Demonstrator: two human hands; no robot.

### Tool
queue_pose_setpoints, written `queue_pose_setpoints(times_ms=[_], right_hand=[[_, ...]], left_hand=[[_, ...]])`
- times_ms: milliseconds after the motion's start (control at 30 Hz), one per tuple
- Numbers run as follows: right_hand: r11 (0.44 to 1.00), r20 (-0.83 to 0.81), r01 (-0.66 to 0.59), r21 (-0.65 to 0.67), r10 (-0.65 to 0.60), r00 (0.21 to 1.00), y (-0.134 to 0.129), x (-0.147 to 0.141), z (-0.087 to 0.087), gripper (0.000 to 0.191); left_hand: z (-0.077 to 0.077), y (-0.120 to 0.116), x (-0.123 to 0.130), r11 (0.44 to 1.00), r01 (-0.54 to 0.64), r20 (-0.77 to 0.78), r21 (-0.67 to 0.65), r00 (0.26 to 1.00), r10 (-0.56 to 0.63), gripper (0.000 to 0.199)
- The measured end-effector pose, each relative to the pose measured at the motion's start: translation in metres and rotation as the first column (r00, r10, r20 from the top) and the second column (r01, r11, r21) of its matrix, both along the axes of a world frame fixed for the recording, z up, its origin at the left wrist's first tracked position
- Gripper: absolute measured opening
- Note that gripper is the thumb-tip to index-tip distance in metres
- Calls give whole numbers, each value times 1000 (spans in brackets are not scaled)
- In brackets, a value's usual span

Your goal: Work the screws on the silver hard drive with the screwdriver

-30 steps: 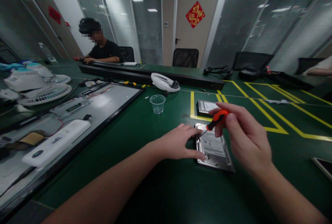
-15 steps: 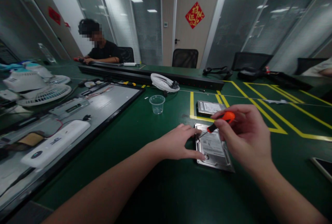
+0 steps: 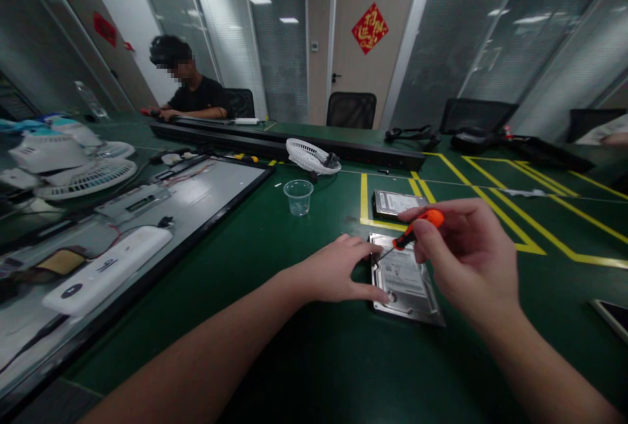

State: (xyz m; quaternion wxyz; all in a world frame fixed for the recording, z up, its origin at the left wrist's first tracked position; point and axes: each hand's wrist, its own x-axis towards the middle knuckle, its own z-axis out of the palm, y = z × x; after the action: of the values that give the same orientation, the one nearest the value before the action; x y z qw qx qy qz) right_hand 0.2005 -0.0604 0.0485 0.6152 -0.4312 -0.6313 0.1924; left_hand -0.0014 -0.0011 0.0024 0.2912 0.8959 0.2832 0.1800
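Apparently, the hard drive right of centre remains unopened. Left hand steadies it, fingers wide; right hand fingers grip a screwdriver angled to its left edge.

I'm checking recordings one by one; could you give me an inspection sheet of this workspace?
Surface: dark green tabletop, yellow tape markings.
Job's things: silver rectangular metal hard drive; orange-and-black screwdriver, tip near its left edge.
Clutter: clear plastic cup, curved white plastic grille, second hard drive.
Hands: left hand touches the nearer drive; right hand holds the screwdriver.
Cables: black cable on the grey metal panel.
Surroundings: person in black shirt across the table.
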Motion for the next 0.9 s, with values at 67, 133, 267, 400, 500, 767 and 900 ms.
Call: queue_pose_setpoints(times_ms=[67, 133, 267, 400, 500, 767, 900], right_hand=[[1000, -7, -15, 1, 15, 1000, 1, 0, -1, 24], [999, 17, -43, 15, 42, 999, 2, 0, -1, 27], [995, 78, -94, 16, 93, 993, 2, 2, -1, 25], [992, 48, -123, 2, 122, 991, 1, 3, 1, 30], [998, 30, -60, 4, 60, 998, 1, 1, 1, 21], [999, 27, -38, 7, 38, 999, 4, 1, -3, 29], [996, 68, -90, -9, 91, 994, 3, 4, -3, 27]], left_hand=[[0, 0, 0, 1000, -4, -3, -4, 1000, 4, 87], [0, 0, 0, 1000, -10, -8, -7, 1000, 10, 87], [0, 0, 1, 1000, -6, -2, -11, 1000, 6, 85], [0, 1, 1, 1000, -1, 8, -4, 1000, 1, 82], [0, 1, 0, 1000, 2, -1, 2, 1000, -2, 86], [2, 0, 1, 1000, 0, -6, 3, 1000, 0, 86], [1, 0, 1, 1000, 1, -2, 2, 1000, -1, 85]])
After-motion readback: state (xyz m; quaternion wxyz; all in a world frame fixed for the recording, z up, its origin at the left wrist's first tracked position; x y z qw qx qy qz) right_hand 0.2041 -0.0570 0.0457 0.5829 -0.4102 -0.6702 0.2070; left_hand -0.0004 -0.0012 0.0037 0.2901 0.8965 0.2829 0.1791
